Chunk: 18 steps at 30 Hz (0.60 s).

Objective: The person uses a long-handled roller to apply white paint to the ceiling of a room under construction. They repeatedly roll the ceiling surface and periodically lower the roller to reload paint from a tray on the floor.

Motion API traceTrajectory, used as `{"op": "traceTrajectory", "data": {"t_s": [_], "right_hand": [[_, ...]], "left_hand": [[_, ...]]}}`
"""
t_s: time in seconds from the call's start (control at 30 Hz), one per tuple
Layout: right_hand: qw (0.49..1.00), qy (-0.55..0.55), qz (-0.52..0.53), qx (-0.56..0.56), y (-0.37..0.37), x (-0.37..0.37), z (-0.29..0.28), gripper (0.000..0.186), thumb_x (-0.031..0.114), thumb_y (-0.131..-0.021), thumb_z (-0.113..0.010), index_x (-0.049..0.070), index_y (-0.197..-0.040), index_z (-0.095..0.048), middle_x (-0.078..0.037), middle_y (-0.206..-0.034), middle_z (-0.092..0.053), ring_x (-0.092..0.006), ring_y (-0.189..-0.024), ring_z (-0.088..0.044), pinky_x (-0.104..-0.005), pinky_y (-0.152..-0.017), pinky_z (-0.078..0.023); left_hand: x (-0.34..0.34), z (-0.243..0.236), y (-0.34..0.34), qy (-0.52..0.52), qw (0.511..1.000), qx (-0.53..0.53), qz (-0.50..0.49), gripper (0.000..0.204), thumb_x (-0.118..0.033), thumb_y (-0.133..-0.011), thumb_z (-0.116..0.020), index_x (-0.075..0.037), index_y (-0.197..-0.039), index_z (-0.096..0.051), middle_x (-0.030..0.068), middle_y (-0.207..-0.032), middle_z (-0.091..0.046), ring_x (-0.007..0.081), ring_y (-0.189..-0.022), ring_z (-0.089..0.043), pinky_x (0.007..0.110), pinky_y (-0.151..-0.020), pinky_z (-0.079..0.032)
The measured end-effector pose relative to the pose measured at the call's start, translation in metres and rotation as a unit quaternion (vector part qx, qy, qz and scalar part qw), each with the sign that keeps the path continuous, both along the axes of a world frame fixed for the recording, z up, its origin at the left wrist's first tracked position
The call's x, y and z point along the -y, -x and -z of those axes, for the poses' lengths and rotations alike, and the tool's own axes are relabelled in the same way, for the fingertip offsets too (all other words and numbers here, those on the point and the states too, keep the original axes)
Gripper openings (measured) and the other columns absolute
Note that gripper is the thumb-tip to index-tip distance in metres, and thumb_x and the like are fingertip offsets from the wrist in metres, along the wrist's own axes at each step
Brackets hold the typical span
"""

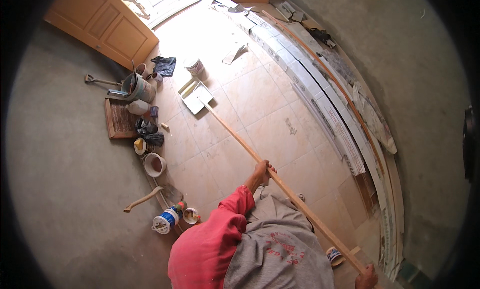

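A long wooden pole [310, 214] slants across the view, its far end reaching into a white paint tray [193, 105] on the tiled floor. In the tray lies what looks like a yellowish paint roller [189, 89]; how it joins the pole is too small to make out. My left hand [262, 172], at the end of a red sleeve, is closed around the middle of the pole. Close to its near end, at the lower right, my right hand [367, 277] grips it too. A paint can [194, 66] stands just beyond the tray.
Along the left wall stand a bucket [142, 88], a wooden box [120, 118], a pale pot [155, 165], a hatchet-like tool [144, 198] and a blue-white tub [165, 222]. Long cartons [310, 89] line the right wall. A small can [335, 256] sits near my right hand. A wooden door [102, 24] stands back left.
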State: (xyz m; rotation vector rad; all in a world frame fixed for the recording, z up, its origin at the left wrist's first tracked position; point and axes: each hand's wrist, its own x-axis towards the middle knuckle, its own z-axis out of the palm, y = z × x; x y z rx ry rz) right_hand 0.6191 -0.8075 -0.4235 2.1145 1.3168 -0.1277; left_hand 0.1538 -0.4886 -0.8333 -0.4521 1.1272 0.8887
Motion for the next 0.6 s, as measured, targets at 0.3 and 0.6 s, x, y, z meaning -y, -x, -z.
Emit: {"op": "traceTrajectory", "data": {"t_s": [0.3,0.6], "right_hand": [[1.000,0.004,0.019,-0.009,-0.007,0.021,-0.020,0.037,0.025,-0.083,-0.062,0.021,-0.120,-0.066,-0.013,-0.095,-0.072,-0.0363,-0.085,-0.069,-0.0496,-0.075,-0.054],[0.998,-0.055,-0.012,-0.017,-0.030,0.046,0.012,0.026,-0.003,-0.070,-0.065,0.008,-0.088,-0.051,-0.014,-0.079,-0.063,-0.0406,-0.078,-0.062,-0.0458,-0.072,-0.048]], "left_hand": [[0.026,-0.016,-0.012,0.004,1.000,0.017,0.020,0.005,-0.009,-0.094,-0.044,-0.007,-0.094,-0.040,0.0055,-0.076,-0.043,0.0215,-0.066,-0.050,0.046,-0.071,-0.052],[0.027,-0.006,-0.018,-0.029,0.999,-0.027,0.009,0.012,-0.013,-0.096,-0.045,-0.007,-0.085,-0.044,0.0068,-0.069,-0.045,0.0234,-0.059,-0.051,0.047,-0.062,-0.054]]}}
